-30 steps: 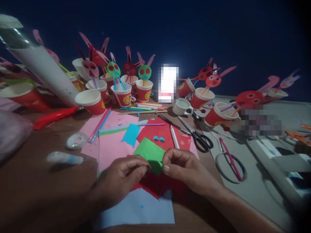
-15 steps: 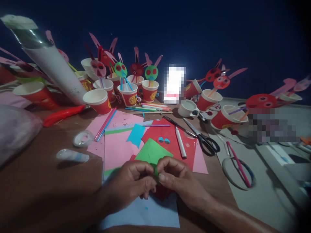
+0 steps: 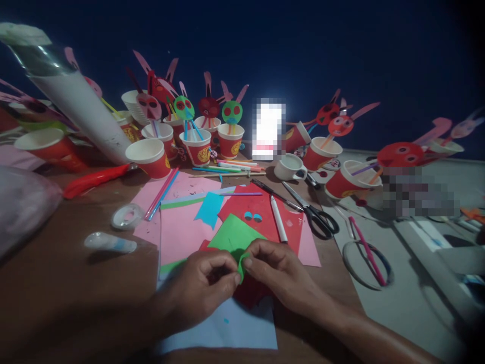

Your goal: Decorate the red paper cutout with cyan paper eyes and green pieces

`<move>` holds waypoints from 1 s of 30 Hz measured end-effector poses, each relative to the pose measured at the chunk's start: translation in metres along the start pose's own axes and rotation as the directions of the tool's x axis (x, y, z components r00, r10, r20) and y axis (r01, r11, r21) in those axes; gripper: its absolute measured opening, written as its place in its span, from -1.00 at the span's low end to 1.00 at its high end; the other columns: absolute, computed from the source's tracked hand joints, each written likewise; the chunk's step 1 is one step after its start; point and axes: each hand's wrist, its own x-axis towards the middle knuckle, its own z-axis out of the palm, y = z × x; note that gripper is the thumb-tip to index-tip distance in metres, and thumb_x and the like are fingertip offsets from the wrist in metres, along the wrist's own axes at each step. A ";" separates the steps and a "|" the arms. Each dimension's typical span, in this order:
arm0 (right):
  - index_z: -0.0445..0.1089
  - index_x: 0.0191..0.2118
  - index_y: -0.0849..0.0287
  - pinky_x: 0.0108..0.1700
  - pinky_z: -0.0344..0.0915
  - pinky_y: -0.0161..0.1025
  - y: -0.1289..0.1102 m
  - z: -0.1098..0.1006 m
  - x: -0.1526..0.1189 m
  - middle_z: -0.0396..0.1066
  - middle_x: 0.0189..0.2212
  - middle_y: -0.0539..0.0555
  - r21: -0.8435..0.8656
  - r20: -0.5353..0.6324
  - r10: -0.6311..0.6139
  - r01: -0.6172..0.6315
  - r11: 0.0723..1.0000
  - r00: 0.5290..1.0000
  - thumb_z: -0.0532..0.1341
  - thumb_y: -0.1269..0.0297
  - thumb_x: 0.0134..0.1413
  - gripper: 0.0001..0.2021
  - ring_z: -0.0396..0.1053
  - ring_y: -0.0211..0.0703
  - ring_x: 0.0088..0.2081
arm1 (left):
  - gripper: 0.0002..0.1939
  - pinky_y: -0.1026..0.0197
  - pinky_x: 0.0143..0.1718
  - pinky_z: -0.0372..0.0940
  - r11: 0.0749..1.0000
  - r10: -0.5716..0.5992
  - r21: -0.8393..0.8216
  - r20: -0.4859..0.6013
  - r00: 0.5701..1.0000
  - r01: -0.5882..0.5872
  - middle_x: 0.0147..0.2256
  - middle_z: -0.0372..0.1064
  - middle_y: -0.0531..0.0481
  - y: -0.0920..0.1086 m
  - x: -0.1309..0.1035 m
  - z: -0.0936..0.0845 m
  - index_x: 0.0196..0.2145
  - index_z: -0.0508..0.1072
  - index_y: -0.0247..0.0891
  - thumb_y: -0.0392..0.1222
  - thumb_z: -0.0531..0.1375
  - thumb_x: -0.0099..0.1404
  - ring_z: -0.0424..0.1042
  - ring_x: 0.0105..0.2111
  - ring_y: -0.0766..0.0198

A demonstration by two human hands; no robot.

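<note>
Between both hands is a small, bent piece of green paper [image 3: 242, 268], seen partly edge-on. My left hand [image 3: 210, 280] pinches its left side with thumb and fingertips; my right hand [image 3: 276, 265] pinches it from the right and covers part of it. Just beyond the fingers lies a larger green sheet [image 3: 237, 231], on top of red paper [image 3: 261, 202] that bears two small blue-and-black eye shapes [image 3: 252, 217]. Beneath the hands are a dark red piece [image 3: 252, 293] and a pale blue sheet [image 3: 220, 331].
Black-handled scissors [image 3: 320, 220] and a white marker [image 3: 278, 220] lie to the right. A tape roll [image 3: 127, 216] and a glue bottle [image 3: 109, 242] sit left. Several red paper cups [image 3: 149, 159] with paper rabbit heads, a white mug [image 3: 290, 167] and a lit screen [image 3: 268, 129] stand behind.
The small green piece has turned and shows more of its curved face between the fingers. My left fingers have curled in slightly. The whole view has shifted a little.
</note>
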 end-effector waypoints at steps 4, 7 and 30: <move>0.22 -0.53 0.19 -0.46 0.06 -0.35 0.000 0.000 -0.001 0.14 -0.58 -0.09 0.009 0.016 -0.003 0.002 1.000 1.000 0.20 0.14 0.04 -0.73 0.08 -0.34 -0.51 | -0.81 0.35 -0.51 0.11 1.000 -0.024 -0.016 0.052 0.998 0.025 -0.57 0.18 0.14 0.002 0.000 -0.002 -0.51 0.32 -0.28 -0.20 0.06 0.23 0.17 -0.55 0.42; 0.21 -0.53 0.19 -0.46 0.07 -0.35 -0.002 0.000 -0.002 0.15 -0.58 -0.08 0.006 0.033 0.002 -0.002 1.000 0.999 0.20 0.11 0.03 -0.71 0.09 -0.34 -0.51 | -0.80 0.36 -0.51 0.12 1.000 -0.006 0.022 0.042 0.999 0.005 -0.58 0.17 0.15 0.004 -0.002 -0.003 -0.51 0.32 -0.28 -0.21 0.06 0.25 0.17 -0.55 0.43; 0.32 -0.51 0.16 -0.49 -0.03 -0.34 0.005 -0.019 0.008 0.36 -0.60 -0.05 -0.872 -0.106 -0.180 -0.004 0.490 0.978 0.12 0.29 0.09 -0.82 0.23 -0.30 -0.56 | -0.86 0.06 -0.13 0.30 0.425 0.694 0.720 0.130 0.708 -0.549 -0.15 0.43 -0.11 -0.018 0.000 -0.003 -0.24 0.45 -0.37 -0.35 0.14 0.23 0.29 -0.16 0.12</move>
